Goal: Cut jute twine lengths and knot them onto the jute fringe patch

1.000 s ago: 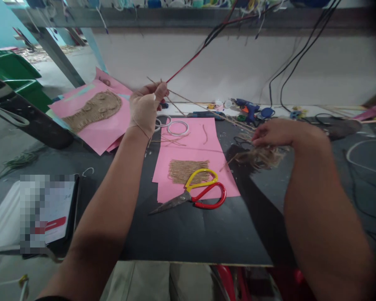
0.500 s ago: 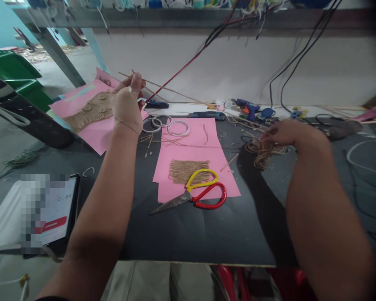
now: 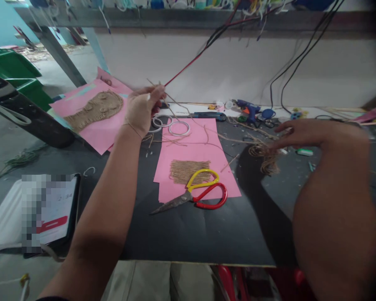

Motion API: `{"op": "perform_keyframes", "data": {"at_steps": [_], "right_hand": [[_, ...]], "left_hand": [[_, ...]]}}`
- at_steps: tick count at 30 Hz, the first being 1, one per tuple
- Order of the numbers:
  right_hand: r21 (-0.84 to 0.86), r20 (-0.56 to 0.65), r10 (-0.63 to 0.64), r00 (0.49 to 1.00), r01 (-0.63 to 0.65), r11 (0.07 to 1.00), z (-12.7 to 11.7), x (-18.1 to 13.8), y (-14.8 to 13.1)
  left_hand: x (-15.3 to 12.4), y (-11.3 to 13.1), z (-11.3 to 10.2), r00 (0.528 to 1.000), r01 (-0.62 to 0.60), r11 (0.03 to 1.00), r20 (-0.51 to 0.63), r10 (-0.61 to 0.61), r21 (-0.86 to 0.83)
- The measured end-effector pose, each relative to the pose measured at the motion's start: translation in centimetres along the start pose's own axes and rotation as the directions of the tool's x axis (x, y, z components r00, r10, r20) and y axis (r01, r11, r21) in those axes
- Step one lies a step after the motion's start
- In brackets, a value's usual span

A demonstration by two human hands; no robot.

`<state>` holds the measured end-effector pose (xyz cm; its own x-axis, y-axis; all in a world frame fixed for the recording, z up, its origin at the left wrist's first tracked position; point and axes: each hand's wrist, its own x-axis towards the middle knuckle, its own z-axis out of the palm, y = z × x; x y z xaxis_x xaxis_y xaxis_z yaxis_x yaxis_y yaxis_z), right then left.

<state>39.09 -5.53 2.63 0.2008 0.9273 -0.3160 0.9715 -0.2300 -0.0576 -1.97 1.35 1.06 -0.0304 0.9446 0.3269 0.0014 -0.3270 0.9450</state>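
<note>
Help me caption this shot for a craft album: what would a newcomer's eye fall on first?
Probably the yellow-and-red-handled scissors lying on the pink paper sheet at the table's centre, partly over a glued patch of brown jute. Next, the left hand raised at the back left, pinching thin jute strands that trail right to a tangled jute bundle under the right hand.
</note>
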Motion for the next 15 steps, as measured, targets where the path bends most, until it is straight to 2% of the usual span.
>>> {"op": "perform_keyframes", "data": {"at_steps": [2,4,6,9,11,12,14,15], "right_hand": [[-0.03,0.003,-0.032,0.999,0.032,0.999,-0.7,-0.7,-0.3],[-0.055,-0.014,-0.115,0.993,0.114,0.992,-1.2,-1.6,-1.0],[-0.1,-0.053,-0.194,0.98,0.188,0.977,-1.7,-2.7,-2.4],[-0.147,-0.185,-0.2,0.962,0.174,0.974,-2.0,-4.5,-5.5],[-0.067,-0.294,-0.296,0.909,0.289,0.955,-1.9,-5.6,-7.9],[0.012,-0.351,-0.365,0.862,0.394,0.919,-1.7,-6.0,-9.1],[0.181,-0.416,-0.459,0.785,0.566,0.804,-1.0,-6.5,-11.4],[0.231,-0.428,-0.484,0.763,0.61,0.758,-0.5,-6.6,-12.3]], "left_hand": [[-0.8,0.3,0.8,0.991,-0.044,0.999,0.128,0.041,0.02],[-1.6,0.7,1.5,0.97,-0.057,0.993,0.242,0.03,0.104],[-2.2,1.1,2.2,0.923,-0.048,0.987,0.385,-0.014,0.151],[-2.9,1.5,3.0,0.859,-0.089,0.976,0.511,-0.027,0.2],[-3.2,1.8,3.6,0.845,-0.099,0.964,0.533,-0.05,0.247],[-3.4,1.9,3.9,0.842,-0.095,0.958,0.535,-0.067,0.271],[-3.6,2.1,4.4,0.836,-0.082,0.947,0.539,-0.105,0.311],[-3.7,2.1,4.5,0.836,-0.077,0.945,0.536,-0.113,0.319]]}}
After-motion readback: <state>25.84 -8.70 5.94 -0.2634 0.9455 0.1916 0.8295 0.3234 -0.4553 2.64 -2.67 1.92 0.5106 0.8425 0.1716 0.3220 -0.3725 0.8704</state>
